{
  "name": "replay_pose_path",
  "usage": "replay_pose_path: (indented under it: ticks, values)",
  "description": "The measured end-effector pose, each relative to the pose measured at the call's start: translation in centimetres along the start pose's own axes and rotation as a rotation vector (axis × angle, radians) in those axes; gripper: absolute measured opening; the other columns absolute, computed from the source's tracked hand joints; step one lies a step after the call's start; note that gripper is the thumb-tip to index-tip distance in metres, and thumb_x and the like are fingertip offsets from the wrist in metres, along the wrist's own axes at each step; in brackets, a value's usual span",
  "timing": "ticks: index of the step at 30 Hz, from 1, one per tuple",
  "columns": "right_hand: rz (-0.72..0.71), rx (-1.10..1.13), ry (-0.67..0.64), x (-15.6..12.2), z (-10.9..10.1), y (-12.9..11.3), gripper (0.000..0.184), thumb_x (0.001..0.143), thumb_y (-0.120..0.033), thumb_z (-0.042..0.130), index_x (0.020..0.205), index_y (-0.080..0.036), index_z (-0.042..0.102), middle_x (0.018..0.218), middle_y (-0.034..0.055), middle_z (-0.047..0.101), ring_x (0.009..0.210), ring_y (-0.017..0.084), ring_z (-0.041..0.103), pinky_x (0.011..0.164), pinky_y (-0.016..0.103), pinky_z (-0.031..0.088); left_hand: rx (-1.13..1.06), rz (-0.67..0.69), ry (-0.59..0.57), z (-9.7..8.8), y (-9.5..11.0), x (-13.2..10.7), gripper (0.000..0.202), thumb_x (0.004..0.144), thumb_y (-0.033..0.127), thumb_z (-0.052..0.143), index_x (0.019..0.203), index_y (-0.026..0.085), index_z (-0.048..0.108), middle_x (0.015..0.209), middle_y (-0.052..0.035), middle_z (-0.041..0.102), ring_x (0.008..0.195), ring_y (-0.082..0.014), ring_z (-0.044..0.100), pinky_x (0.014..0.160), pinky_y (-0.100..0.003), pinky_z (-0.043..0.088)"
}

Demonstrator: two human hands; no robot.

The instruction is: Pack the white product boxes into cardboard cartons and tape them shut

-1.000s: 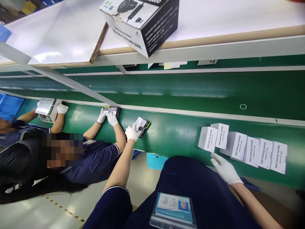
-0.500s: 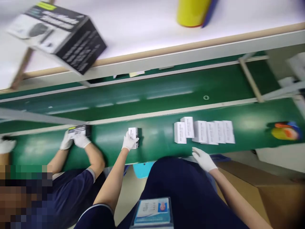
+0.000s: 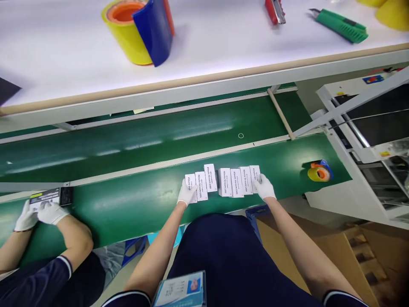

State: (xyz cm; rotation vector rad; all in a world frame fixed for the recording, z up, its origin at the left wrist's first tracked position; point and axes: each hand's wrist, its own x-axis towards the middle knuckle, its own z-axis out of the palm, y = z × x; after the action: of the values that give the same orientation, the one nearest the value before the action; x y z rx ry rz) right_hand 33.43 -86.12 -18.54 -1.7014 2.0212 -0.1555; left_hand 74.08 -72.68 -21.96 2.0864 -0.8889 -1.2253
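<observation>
Several small white boxes [image 3: 224, 182] printed "Minute Stream 1000" stand in a row on the near green conveyor belt [image 3: 128, 204]. My left hand [image 3: 187, 194], in a white glove, presses against the left end box of the row. My right hand [image 3: 265, 187], also gloved, presses against the right end box. Both hands curl around the ends of the row, squeezing it from both sides. One box near the middle stands a little farther back than the others.
A co-worker's gloved hands [image 3: 38, 212] hold a black box at the left. A small tape roll [image 3: 318, 171] lies on the belt's right end. On the white shelf sit a yellow tape roll [image 3: 134, 25] and a green cutter [image 3: 340, 24]. A cardboard carton [image 3: 351, 251] stands lower right.
My left hand let go of a box set down at the left and moved right to the row. My right hand rose from the belt edge to the row's right end. The view swung right.
</observation>
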Motion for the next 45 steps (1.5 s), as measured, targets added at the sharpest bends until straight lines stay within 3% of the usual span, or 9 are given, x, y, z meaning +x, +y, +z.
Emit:
replay_pose_path:
  ticks: [4,7,10,14,18,26,30,35,45]
  values:
    - [-0.122,0.004,-0.122,1.7,-0.4,0.9,0.055,0.093,-0.044,0.054,0.141,-0.017,0.055,0.128,0.0159,0.066,0.110,0.030,0.065,0.095,0.040,0.052,0.030,-0.040,-0.028,0.6,0.8,-0.3,0.067,0.092,0.041,0.068,0.150,0.024,0.039,0.132,-0.0107,0.071,0.114,-0.0250,0.071,0.103,-0.040,0.053]
    - [-0.330,-0.112,-0.045,1.1,-1.3,0.5,0.056,0.091,-0.042,0.057,0.139,-0.013,0.055,0.137,0.0201,0.060,0.120,0.034,0.059,0.103,0.045,0.048,0.255,0.027,0.084,0.7,2.0,-0.7,0.083,0.087,0.042,0.072,0.157,0.019,0.033,0.148,-0.0178,0.058,0.135,-0.0317,0.058,0.113,-0.045,0.046]
    - [-0.659,-0.234,-0.021,-1.2,-1.2,-1.0,0.066,0.087,-0.045,0.067,0.142,-0.011,0.054,0.150,0.0225,0.049,0.139,0.040,0.043,0.118,0.052,0.034,0.630,0.351,0.103,2.4,4.2,-1.9,0.095,0.078,0.047,0.080,0.158,0.019,0.036,0.165,-0.0193,0.038,0.153,-0.0403,0.033,0.125,-0.054,0.028]
    - [-0.918,-0.319,-0.167,-4.0,0.8,-2.5,0.078,0.083,-0.052,0.074,0.146,-0.012,0.055,0.161,0.0198,0.041,0.149,0.044,0.030,0.126,0.058,0.020,0.893,0.781,-0.195,8.2,7.5,-3.5,0.114,0.068,0.066,0.083,0.160,0.020,0.035,0.170,-0.0186,0.028,0.158,-0.0449,0.018,0.128,-0.063,0.009]
    - [-0.950,-0.360,-0.206,-3.6,2.0,-1.9,0.076,0.084,-0.048,0.074,0.148,-0.012,0.055,0.161,0.0188,0.043,0.150,0.042,0.031,0.126,0.058,0.018,1.004,0.830,-0.253,12.2,8.1,-2.7,0.110,0.076,0.060,0.080,0.163,0.016,0.029,0.172,-0.0212,0.022,0.158,-0.0428,0.018,0.128,-0.066,0.003]
    - [-0.852,-0.369,-0.156,-3.4,0.1,-0.8,0.067,0.087,-0.038,0.068,0.147,-0.010,0.054,0.157,0.0195,0.047,0.148,0.040,0.035,0.126,0.056,0.022,1.005,0.896,-0.239,10.9,6.2,-1.0,0.095,0.085,0.049,0.073,0.162,0.014,0.029,0.171,-0.0192,0.024,0.161,-0.0369,0.014,0.131,-0.058,0.005]
    - [-0.919,-0.405,-0.268,-3.1,-0.5,-4.5,0.095,0.080,-0.050,0.074,0.159,-0.012,0.038,0.168,0.0191,0.029,0.155,0.041,0.022,0.128,0.055,0.016,0.990,0.905,-0.229,11.4,6.5,-1.3,0.094,0.085,0.047,0.072,0.162,0.014,0.029,0.171,-0.0205,0.023,0.160,-0.0390,0.017,0.129,-0.062,0.003]
    - [-0.970,-0.640,-0.516,0.8,-0.1,-10.0,0.151,0.044,-0.077,0.085,0.167,-0.018,0.020,0.174,0.0208,0.000,0.156,0.055,-0.004,0.124,0.067,-0.003,0.943,0.916,-0.251,11.2,7.0,-1.2,0.103,0.081,0.044,0.076,0.163,0.010,0.024,0.170,-0.0239,0.025,0.158,-0.0421,0.021,0.127,-0.066,0.000]
    - [-1.067,-0.795,-0.525,2.7,2.7,-9.0,0.149,0.040,-0.079,0.086,0.165,-0.023,0.027,0.173,0.0231,-0.003,0.152,0.063,-0.002,0.117,0.074,-0.003,0.748,0.787,-0.205,12.4,7.5,-2.4,0.104,0.073,0.040,0.081,0.162,0.021,0.032,0.167,-0.0143,0.036,0.157,-0.0369,0.025,0.133,-0.052,-0.004]
